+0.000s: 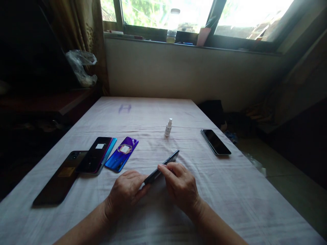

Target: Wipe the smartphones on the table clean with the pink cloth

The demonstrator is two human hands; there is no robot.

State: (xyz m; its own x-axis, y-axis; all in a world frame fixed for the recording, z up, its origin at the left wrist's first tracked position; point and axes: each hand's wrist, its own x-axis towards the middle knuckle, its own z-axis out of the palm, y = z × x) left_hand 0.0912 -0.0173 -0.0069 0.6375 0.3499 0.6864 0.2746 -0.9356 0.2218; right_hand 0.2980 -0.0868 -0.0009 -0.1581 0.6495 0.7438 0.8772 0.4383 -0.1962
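A dark smartphone (168, 159) is held on edge over the cloth, slanting up to the right, so mostly its thin side shows. Its lower left end is gripped by my left hand (127, 187), fingers over the top and thumb beneath. My right hand (182, 182) is closed at the phone's near side, thumb and forefinger pinched at its long edge; whether anything small is between them I cannot make out. Beyond the hands stands a small white spray bottle (168, 128). To the left lies a blue-purple phone back cover (122, 154) with a white label.
Left of the cover, a black phone with a white sticker (95, 154) lies on other panels, overlapping a large dark phone (63, 180). Another phone (216, 142) lies at the right edge of the cloth-covered table (153, 109). A jar (172, 27) stands on the windowsill.
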